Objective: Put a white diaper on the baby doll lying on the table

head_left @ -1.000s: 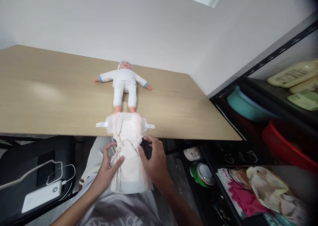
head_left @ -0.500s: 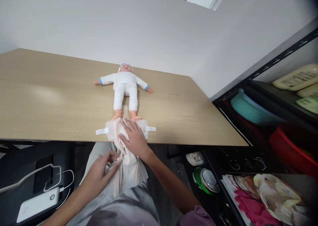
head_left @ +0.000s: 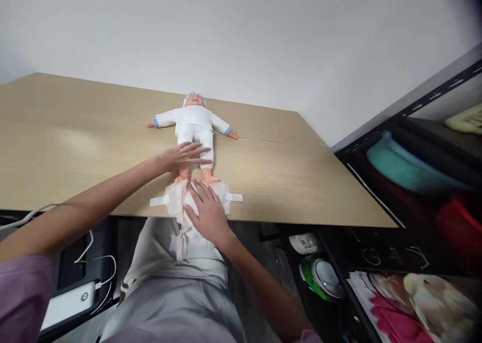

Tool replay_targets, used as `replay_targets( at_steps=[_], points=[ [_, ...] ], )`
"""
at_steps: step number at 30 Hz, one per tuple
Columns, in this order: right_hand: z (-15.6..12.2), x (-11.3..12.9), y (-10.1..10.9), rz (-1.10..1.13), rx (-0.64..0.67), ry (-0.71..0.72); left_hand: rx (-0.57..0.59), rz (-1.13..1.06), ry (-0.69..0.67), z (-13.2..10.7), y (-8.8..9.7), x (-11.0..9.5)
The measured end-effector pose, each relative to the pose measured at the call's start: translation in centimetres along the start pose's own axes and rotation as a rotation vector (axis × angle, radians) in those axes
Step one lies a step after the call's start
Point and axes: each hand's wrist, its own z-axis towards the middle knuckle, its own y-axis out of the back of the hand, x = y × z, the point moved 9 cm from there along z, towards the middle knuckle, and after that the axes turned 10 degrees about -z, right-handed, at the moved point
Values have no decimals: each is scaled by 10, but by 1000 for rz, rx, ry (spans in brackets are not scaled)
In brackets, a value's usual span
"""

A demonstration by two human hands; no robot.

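Observation:
A baby doll [head_left: 194, 117] in white clothes with blue cuffs and a white cap lies on its back on the table, arms spread. My left hand [head_left: 187, 155] reaches over the doll's legs, fingers stretched out and apart; whether it touches them I cannot tell. Below the doll's feet a diaper [head_left: 173, 197] is opened out, its white side tabs sticking out left and right. My right hand [head_left: 208, 212] lies flat on the diaper with its fingers extended. The lower half of the diaper hangs over the table's front edge onto my lap.
The wooden table [head_left: 94, 167] meets a white wall [head_left: 226, 41]. On the right, a dark shelf holds a teal basin [head_left: 406, 164], a red basin [head_left: 459, 232] and a pink cloth [head_left: 395, 318]. At lower left lies a white power bank [head_left: 70, 304] with cables.
My left hand has let go of the diaper's lower part and moved up and forward over the doll's legs. My right hand stays on the diaper. The view has shifted slightly.

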Motion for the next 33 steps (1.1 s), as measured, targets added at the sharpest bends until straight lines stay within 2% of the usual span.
replay_targets(
  at_steps=[2, 4, 8, 10, 13, 17, 21, 24, 29, 33],
  points=[
    [-1, 0, 2, 15, 6, -9, 21, -1, -71, 9, -9, 1],
    [-2, 0, 3, 34, 18, -17, -21, -28, -111, 14, -11, 0],
    [-2, 1, 4, 60, 39, -4, -159, -137, -178, 24, -5, -3],
    [0, 0, 2, 55, 59, 13, -192, -186, -213, 31, 0, -3],
    [7, -4, -2, 46, 95, 43, -247, -308, -245, 39, 19, 3],
    [28, -16, -9, 51, 124, 81, -411, -525, -214, 44, 64, 24],
    [66, -31, -19, 34, 135, 109, -542, -630, -129, 44, 103, 48],
    [104, -47, -31, 3, 130, 109, -599, -704, -83, 42, 122, 62],
    [180, -78, -53, -58, 117, 128, -625, -769, -51, 40, 137, 73],
    [243, -100, -57, -47, 70, 120, -624, -761, -29, 38, 139, 77]
  ],
)
